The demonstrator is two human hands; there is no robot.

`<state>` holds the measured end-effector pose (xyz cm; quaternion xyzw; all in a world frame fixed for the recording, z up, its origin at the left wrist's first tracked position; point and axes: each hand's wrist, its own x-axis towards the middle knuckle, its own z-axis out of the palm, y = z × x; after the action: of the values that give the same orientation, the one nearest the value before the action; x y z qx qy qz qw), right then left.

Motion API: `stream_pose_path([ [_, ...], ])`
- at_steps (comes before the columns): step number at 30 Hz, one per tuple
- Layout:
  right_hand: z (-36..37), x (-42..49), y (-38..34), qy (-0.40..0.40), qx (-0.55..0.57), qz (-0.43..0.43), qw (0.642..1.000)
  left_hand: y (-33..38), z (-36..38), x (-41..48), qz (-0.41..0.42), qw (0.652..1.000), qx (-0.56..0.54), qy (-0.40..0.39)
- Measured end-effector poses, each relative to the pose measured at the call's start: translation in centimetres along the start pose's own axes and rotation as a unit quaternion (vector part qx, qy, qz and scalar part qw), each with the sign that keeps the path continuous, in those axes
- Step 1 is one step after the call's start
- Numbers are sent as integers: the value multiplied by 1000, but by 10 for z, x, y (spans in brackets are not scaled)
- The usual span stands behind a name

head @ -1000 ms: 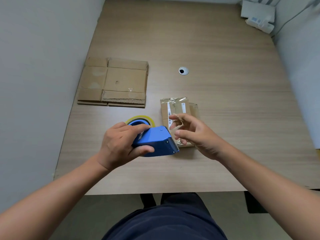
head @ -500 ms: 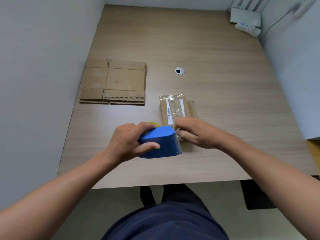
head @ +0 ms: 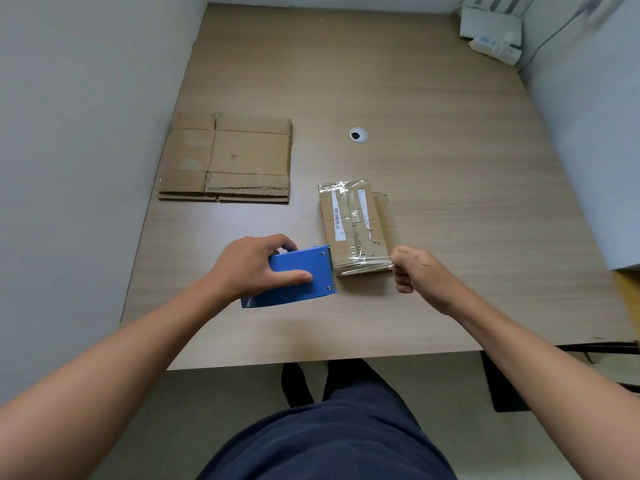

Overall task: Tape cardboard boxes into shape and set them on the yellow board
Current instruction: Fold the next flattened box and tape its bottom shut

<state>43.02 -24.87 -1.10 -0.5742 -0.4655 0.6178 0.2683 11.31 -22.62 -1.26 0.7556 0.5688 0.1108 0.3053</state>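
Step in hand: taping. My left hand [head: 254,268] grips the blue tape dispenser [head: 298,277], fingers curled over its top and thumb along its side. My right hand [head: 414,271] pinches the free end of a clear tape strip [head: 363,264], the other fingers curled in.

The strip is stretched across the near end of the small box [head: 353,223], which lies on the table [head: 450,150] between the hands. I cannot tell whether it touches the box.

Next move, as I judge it: lower the strip, smooth it and tear it at the dispenser's teeth.

Flat cardboard [head: 228,157] lies to the far left. Only an edge of the yellow board [head: 628,296] shows at right.
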Motion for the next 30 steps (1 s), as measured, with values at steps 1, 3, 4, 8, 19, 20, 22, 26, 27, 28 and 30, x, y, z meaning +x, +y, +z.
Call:
stream_pose_path([
  [1, 1, 0, 2, -10, 10, 2, 1000, 0, 2, 2, -8, 1000, 3, -6],
  [3, 3, 2, 8, -7, -15, -14, 1000, 0, 6, 6, -22, 1000, 6, -14],
  [4, 4, 4, 10, 7, -29, -23, 999, 0, 8, 8, -28, 1000, 3, -15],
  [8, 3, 12, 19, 54, 63, -6, 997, 4, 21, 13, -43, 998, -24, -28],
  [19, -26, 34, 52, 117, 0, 19, 993, -9, 41, 34, -87, 994, 48, -43],
  [20, -28, 39, 56, 116, -14, 23, 993, -10, 44, 36, -91, 994, 50, -45],
  [22, -32, 47, 65, 110, -31, 30, 993, -14, 51, 39, -97, 993, 51, -54],
  [26, -33, 59, 79, 129, -55, 38, 989, -21, 63, 44, -114, 991, 38, -53],
  [27, -33, 61, 82, 136, -69, 37, 988, -22, 65, 46, -117, 991, 35, -52],
  [28, -33, 63, 85, 143, -84, 36, 986, -23, 67, 47, -117, 991, 32, -53],
  [30, -34, 67, 90, 146, -98, 36, 984, -24, 71, 50, -115, 991, 36, -61],
])
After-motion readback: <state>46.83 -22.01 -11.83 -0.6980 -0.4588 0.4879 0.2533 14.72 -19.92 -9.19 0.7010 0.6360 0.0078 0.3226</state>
